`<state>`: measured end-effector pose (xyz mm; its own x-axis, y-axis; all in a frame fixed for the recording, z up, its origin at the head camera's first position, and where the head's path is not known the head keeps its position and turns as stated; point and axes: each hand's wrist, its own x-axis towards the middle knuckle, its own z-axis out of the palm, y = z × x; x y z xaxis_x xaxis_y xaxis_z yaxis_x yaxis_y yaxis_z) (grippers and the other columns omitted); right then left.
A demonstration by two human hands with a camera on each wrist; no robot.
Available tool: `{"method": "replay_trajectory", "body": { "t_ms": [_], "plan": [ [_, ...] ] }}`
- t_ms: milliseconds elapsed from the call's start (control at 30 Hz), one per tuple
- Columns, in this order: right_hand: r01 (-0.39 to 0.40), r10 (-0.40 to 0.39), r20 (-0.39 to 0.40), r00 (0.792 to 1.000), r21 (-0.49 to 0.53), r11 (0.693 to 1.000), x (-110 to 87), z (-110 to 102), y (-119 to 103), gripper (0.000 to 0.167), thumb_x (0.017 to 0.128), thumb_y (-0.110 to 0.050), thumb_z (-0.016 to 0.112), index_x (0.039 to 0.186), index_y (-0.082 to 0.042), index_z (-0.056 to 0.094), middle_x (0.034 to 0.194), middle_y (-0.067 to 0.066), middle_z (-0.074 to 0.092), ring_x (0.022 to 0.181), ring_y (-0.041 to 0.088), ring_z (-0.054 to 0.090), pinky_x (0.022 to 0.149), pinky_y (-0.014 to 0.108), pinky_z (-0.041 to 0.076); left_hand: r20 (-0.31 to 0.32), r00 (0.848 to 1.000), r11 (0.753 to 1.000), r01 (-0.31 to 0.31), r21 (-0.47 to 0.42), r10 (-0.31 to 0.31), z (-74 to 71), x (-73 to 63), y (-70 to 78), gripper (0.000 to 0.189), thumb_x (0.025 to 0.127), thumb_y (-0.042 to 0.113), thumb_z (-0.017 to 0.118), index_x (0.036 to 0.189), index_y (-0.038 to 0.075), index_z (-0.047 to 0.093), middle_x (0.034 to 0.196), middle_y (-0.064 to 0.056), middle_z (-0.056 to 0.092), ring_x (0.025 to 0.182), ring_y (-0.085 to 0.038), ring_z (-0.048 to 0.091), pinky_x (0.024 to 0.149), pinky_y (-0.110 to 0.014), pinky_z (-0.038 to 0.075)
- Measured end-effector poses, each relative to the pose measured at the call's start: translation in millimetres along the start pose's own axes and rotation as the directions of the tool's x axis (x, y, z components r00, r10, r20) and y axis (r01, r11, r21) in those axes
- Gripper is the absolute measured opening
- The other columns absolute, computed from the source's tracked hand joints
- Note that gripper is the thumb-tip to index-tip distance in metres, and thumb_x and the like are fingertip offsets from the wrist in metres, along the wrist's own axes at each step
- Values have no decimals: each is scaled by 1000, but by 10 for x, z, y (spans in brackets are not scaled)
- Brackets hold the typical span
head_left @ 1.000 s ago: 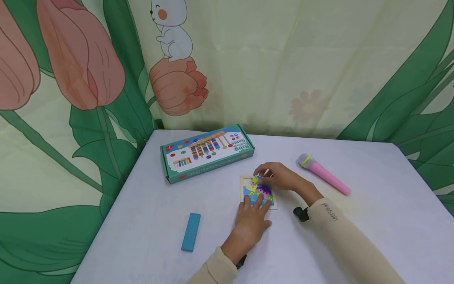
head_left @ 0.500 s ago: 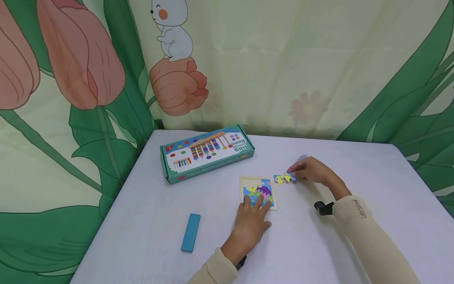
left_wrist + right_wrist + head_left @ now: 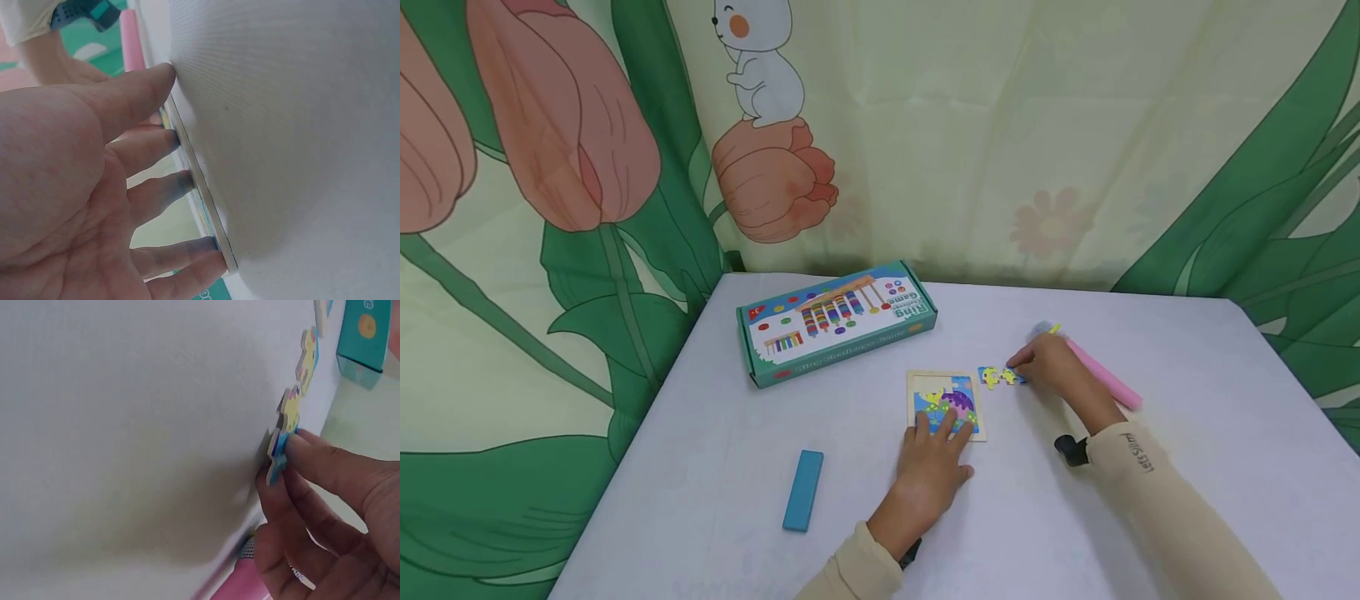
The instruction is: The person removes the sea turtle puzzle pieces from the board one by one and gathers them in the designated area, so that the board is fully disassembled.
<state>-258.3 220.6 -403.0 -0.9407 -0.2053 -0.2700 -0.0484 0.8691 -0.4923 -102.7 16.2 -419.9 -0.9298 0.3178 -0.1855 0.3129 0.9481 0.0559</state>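
Observation:
My left hand (image 3: 931, 467) lies with spread fingers on the lower edge of a small wooden jigsaw puzzle (image 3: 958, 408). Its picture has a purple and yellow animal, and bare wood shows at its upper left. In the left wrist view, the fingertips (image 3: 184, 180) press along the puzzle's edge. Just right of the puzzle, my right hand (image 3: 1056, 367) pinches a blue-edged jigsaw piece (image 3: 276, 453) between thumb and fingers, low over the table. Adjoining that piece is a yellow part (image 3: 290, 409), and another yellow jigsaw piece (image 3: 990, 377) lies between it and the puzzle.
A pink toy microphone (image 3: 1105, 375) lies behind the right hand, partly covered by it. Toward the back left is a green game box (image 3: 838, 321). A blue block (image 3: 803, 492) rests left of the left hand. A printed curtain (image 3: 940, 150) hangs behind the white table (image 3: 700, 500).
My right hand has moved from the puzzle's top edge to the right, and the yellow piece seen there has left the puzzle. My left hand stays in place.

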Motion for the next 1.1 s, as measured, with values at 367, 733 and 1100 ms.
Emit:
{"method": "replay_trajectory", "body": {
  "t_ms": [367,733,1100],
  "plan": [
    [60,-114,-137,984,-345,936,-109,117,-196,20,93,0,72,111,3,76,114,22,71,98,33,67,84,51,56,-16,1000,1000,0,4,1,-12,-6,-4,64,98,48,66,156,31,46,162,3,40,144,-38,40,111,-45,43],
    [565,-545,181,819,-83,821,-15,295,-278,21,96,-4,72,115,-9,79,104,3,64,90,17,60,85,35,55,-1,1000,1000,2,-8,-2,2,-15,4,65,98,50,64,157,32,44,163,4,38,145,-37,39,112,-45,42],
    [600,-586,144,797,-80,796,18,339,-351,17,93,2,72,100,-13,75,108,2,62,102,24,58,95,47,50,0,1000,1000,6,-6,-6,8,-6,-5,65,98,50,65,156,32,45,162,5,39,145,-38,39,111,-45,42]
  ]
}}
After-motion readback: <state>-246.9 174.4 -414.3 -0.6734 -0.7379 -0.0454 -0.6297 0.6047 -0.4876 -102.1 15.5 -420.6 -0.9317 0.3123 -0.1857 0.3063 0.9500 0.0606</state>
